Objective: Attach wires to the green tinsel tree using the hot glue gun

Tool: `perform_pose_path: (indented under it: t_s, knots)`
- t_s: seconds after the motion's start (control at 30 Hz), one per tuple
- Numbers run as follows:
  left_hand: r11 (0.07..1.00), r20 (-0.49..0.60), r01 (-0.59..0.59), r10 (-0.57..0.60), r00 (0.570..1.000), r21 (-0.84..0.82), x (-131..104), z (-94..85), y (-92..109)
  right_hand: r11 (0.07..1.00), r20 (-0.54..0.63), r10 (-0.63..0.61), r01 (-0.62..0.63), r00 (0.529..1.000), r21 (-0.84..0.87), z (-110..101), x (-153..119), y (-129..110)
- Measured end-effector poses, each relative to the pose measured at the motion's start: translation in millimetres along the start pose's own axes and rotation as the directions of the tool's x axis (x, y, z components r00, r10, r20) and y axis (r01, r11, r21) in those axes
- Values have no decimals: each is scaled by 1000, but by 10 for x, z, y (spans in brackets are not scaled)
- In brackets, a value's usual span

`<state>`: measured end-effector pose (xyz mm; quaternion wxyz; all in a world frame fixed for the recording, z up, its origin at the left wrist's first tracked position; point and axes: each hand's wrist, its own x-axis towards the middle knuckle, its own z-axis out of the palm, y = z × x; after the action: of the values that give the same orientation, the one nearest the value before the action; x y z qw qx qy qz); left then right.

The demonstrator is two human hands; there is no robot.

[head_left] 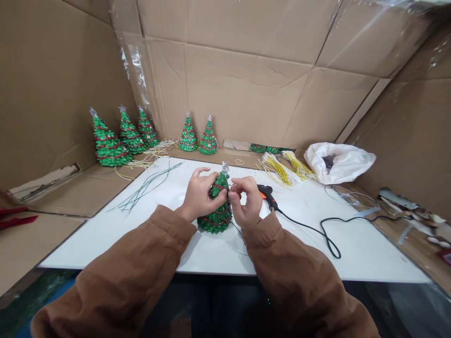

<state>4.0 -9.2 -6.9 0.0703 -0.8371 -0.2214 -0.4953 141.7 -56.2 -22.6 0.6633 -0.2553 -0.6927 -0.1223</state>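
A small green Christmas tree ornament (215,221) with red garland and a silvery star on top stands on the white board in front of me. My left hand (201,193) wraps round its upper left side, thumb across the front. On the tree's right side my right hand (246,202) is closed in a pinch, its fingertips close to the branches. What those fingertips hold, if anything, is too small to make out. A thin wire (239,230) runs down beside the tree under my right hand. Just behind that hand lies a black and orange glue gun (268,196), partly covered.
Several finished-looking trees (109,144) stand at the back left. Green wires (144,188) lie on the white board (105,244). Yellow wire bundles (278,170) and a white plastic bag (340,162) sit at the back right. A black cord (327,234) loops across the right side. Cardboard walls surround the workplace.
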Motion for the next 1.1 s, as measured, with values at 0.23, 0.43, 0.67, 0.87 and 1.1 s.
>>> perform_pose_path:
  t_s: [0.23,0.43,0.67,0.87,1.1]
  knots:
    - [1000,17,25,-25,1000,-7,8,-1,10,994,76,26,-18,997,-108,18,30,-3]
    - [1000,29,30,-29,999,-5,8,0,7,992,97,43,-30,994,-126,10,20,5]
    - [999,26,46,-46,999,-4,9,9,5,991,66,106,-100,992,-89,26,-8,-4]
    - [999,20,20,-20,1000,-27,8,-5,7,993,65,22,-15,998,-118,23,16,3]
    - [993,121,70,-59,991,-92,4,-11,-11,989,23,-43,46,999,-139,15,33,17]
